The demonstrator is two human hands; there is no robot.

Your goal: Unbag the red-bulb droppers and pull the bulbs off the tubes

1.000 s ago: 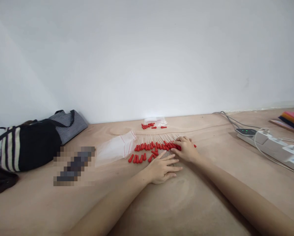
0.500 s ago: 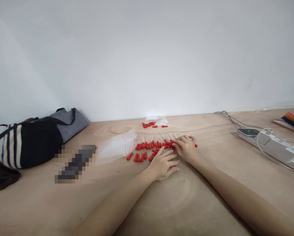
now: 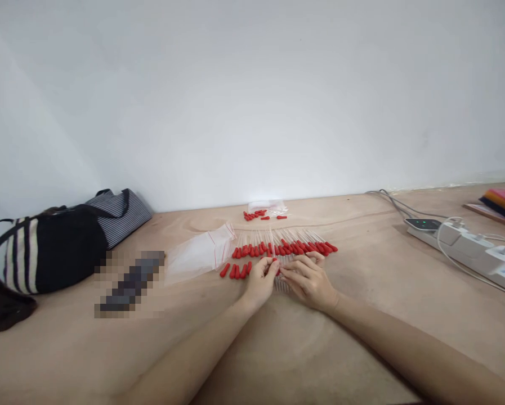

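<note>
Over the middle of the table, my left hand pinches a dropper, its red rubber bulb toward me and its thin clear tube pointing away. The fingertips of my right hand close on the same bulb from the right, and fingers partly cover it. Just beyond my hands, a row of droppers with red bulbs lies with tubes pointing to the wall. Loose red bulbs lie left of my left hand. Bare clear tubes show partly beneath my right hand.
Flat plastic zip bags lie left of the droppers. More red bulbs and a small clear bag are near the wall. A black bag and a blurred dark object sit left; a power strip with cables sits right.
My right hand has come back toward me from the right part of the row. My left hand has turned and closed. Both now grip one dropper.
</note>
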